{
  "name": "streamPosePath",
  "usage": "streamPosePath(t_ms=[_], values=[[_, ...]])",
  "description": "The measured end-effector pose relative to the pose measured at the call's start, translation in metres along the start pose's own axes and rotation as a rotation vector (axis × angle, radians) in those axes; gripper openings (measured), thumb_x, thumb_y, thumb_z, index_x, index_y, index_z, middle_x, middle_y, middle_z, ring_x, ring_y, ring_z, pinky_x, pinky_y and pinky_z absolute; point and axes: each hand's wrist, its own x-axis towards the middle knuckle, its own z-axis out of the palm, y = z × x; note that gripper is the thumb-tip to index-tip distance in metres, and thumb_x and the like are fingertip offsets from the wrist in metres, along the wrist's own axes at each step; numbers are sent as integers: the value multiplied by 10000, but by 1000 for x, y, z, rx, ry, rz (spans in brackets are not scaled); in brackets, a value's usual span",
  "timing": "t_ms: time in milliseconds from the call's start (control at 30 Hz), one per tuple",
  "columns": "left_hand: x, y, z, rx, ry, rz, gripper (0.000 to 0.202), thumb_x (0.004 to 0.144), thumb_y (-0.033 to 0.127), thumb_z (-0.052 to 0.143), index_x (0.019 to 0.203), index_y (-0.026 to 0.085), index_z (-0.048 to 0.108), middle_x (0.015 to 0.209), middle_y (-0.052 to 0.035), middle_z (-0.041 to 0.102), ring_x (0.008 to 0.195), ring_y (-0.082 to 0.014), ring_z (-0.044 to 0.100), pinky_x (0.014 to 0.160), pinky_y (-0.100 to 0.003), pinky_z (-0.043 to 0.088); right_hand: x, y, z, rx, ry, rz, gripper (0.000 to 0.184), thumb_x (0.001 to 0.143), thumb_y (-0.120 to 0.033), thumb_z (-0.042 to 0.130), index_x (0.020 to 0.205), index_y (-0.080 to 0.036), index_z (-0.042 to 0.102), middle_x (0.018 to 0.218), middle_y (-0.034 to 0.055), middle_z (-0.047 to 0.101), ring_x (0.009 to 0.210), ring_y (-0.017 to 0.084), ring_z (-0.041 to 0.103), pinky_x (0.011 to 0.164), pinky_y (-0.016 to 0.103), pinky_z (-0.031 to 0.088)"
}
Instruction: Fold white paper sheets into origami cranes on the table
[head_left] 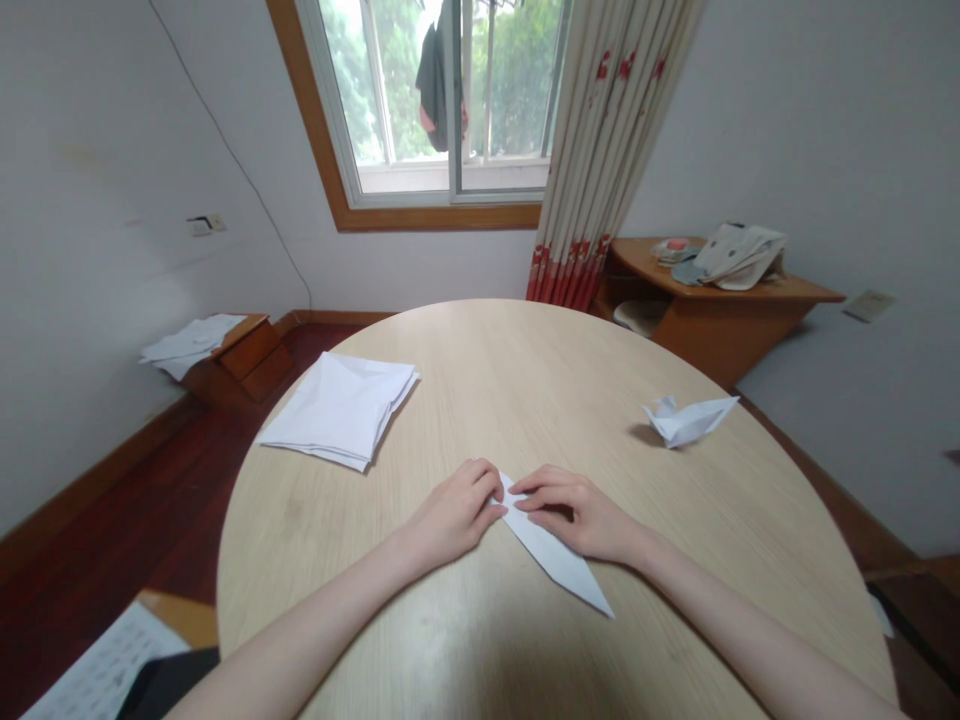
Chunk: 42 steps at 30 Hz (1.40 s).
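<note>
Left grip (459,512), in the head view, is clamped on the far end of the folded paper (559,562), while the right grip (581,512) rests slightly parted fingertips on it; the paper slants across the round counter (487,385), nearer than the paper stack (337,405) and paper figure (686,424)

two bare forearms (337,602), bare wrists (634,541), slender fingers (553,496)
</note>
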Motion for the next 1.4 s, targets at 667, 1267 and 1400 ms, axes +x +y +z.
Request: streamPosePath(t_ms=[667,1267,1400], values=[[4,-11,-4,-44,64,79,134,908,118,465,886,177,583,965,-70,595,954,-194,553,851,-326,464,-3,-3,4,-71,-87,-28,245,863,-202,596,1093,-220,678,1109,105,625,1047,211,563,889,392,486],[-1,4,-19,10,-38,68,187,726,249,692,864,186,582,989,-42,613,942,-210,561,837,-305,442,2,-9,9,-125,27,-11,189,941,-290,494,888,-206,654,845,48,680,827,176,611,732,311,492],[1,1,-13,5,-7,31,186,838,356,643,845,176,598,966,-49,620,920,-199,562,800,-296,438,2,-8,12,-94,44,51,187,937,-307,499,835,-197,613,822,47,652,815,177,594,727,310,474]])
